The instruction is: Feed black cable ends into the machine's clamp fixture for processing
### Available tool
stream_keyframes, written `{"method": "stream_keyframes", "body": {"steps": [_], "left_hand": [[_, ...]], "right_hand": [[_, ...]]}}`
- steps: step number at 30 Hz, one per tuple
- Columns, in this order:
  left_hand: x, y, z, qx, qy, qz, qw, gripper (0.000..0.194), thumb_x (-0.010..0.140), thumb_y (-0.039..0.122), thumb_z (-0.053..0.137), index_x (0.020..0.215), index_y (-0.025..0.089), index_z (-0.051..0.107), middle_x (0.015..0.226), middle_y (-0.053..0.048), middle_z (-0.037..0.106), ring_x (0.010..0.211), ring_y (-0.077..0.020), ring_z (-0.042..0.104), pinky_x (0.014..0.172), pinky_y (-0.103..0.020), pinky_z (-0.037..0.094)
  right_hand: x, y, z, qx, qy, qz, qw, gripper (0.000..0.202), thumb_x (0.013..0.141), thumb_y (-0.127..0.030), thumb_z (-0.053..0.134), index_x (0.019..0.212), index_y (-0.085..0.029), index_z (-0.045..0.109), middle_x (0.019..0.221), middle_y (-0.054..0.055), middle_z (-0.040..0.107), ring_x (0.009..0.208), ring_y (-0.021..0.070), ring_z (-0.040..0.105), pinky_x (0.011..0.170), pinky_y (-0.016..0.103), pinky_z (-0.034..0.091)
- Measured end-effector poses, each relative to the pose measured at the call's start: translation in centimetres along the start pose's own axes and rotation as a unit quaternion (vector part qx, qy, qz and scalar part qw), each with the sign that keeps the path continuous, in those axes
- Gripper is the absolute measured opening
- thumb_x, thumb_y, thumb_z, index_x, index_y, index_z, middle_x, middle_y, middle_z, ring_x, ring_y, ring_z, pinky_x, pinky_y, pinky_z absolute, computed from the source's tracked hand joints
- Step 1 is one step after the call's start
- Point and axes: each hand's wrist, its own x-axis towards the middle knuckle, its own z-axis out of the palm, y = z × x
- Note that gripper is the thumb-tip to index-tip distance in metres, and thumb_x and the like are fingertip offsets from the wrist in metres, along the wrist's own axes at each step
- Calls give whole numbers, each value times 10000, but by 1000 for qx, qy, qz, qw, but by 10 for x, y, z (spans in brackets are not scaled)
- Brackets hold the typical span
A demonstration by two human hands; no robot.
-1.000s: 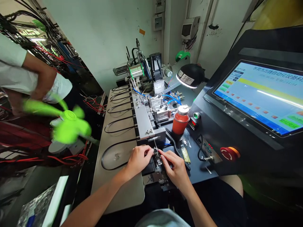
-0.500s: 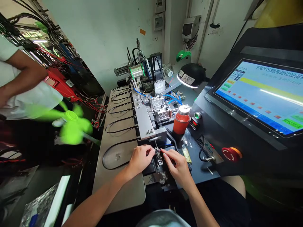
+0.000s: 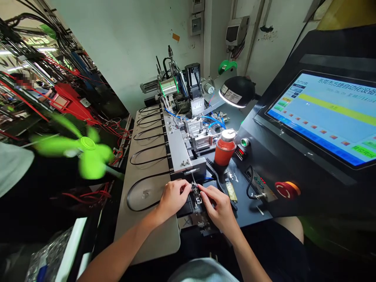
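My left hand rests at the left of a small metal fixture, thumb and forefinger pinched together. From the other side my right hand reaches the same fixture, its thumb and fingertips closed at the top of it. Whatever lies between the fingertips is too small to make out. Beside my left hand, a looped black cable lies on the beige board. A metal guide block stands just beyond the fingertips.
Several more cable loops lie farther up the board. An orange-red bottle, a brush and a lamp are on the right, near a touchscreen and an emergency stop button. A green fan spins at left.
Both hands stay at the fixture, with barely any shift. At the left, the other person's arm has left view, and their light shirt now shows lower at the edge.
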Motion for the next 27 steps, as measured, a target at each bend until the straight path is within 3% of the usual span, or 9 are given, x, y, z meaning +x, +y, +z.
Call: {"method": "stream_keyframes", "body": {"steps": [7,11,14,19,27], "left_hand": [[1,4,-2,13,-7,-11,1000,245,881,204,496,681,166,634,667,7,641,615,-117,545,614,-221,354],[3,8,-4,22,-14,-21,999,246,872,207,501,663,168,626,651,13,633,604,-116,538,607,-222,344],[3,9,-4,24,-13,-22,999,251,870,211,498,658,171,626,648,14,633,607,-117,540,614,-224,344],[3,9,-4,29,-12,-21,999,248,866,207,493,666,172,636,650,10,638,609,-120,542,611,-225,344],[3,9,-4,24,-14,-15,1000,259,870,206,478,681,173,651,659,4,651,604,-124,556,608,-221,369]], "right_hand": [[-2,2,-1,2,-12,20,1000,296,955,-217,452,1115,-126,684,696,26,547,591,149,507,531,254,387],[6,7,-1,4,9,46,999,248,952,-254,458,892,-159,679,721,31,594,621,152,528,565,255,391],[15,10,0,-3,8,77,997,281,951,-279,438,732,-177,582,657,7,564,582,144,512,543,252,371],[21,7,4,-21,26,36,999,187,918,-202,436,857,-169,610,727,17,560,597,142,500,564,254,381],[16,3,6,-11,40,-7,999,233,896,-151,435,927,-180,664,713,15,501,563,136,462,531,255,386]]}}
